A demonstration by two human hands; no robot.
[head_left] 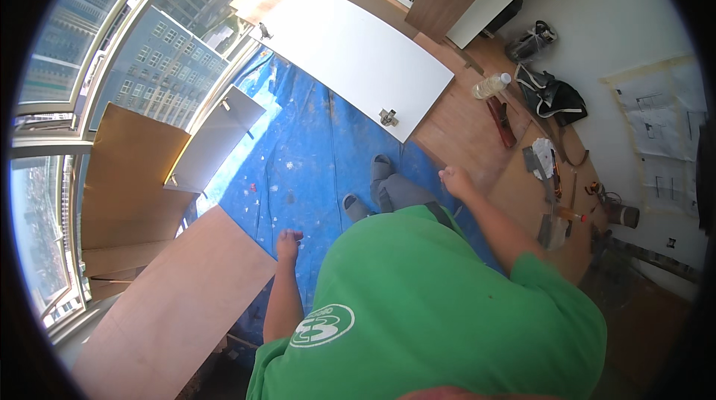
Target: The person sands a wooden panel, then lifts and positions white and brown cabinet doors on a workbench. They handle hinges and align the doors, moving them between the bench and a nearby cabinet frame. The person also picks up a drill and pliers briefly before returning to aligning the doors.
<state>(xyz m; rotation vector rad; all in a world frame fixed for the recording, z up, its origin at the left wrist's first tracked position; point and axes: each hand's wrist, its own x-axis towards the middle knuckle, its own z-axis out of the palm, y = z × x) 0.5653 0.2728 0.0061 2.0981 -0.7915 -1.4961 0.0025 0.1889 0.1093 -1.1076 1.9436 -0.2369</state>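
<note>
My left hand (289,243) hangs over the blue sheet, close to the corner of a plain wooden panel. Its fingers are curled in, and nothing shows in them. My right hand (455,180) is beside my right leg with fingers loosely closed, also with nothing visible in it. Ahead of my feet lies a white door panel (350,49), well apart from both hands. A metal hinge (388,117) is fixed near its closest corner and another hinge (264,31) sits at its far left corner.
Blue sheeting (298,139) covers the floor underfoot. The wooden panel (179,310) and a cardboard sheet (127,183) are at left by the windows. To the right lie a bottle (492,86), a red-brown tool (501,122), a black bag (552,94) and scattered tools.
</note>
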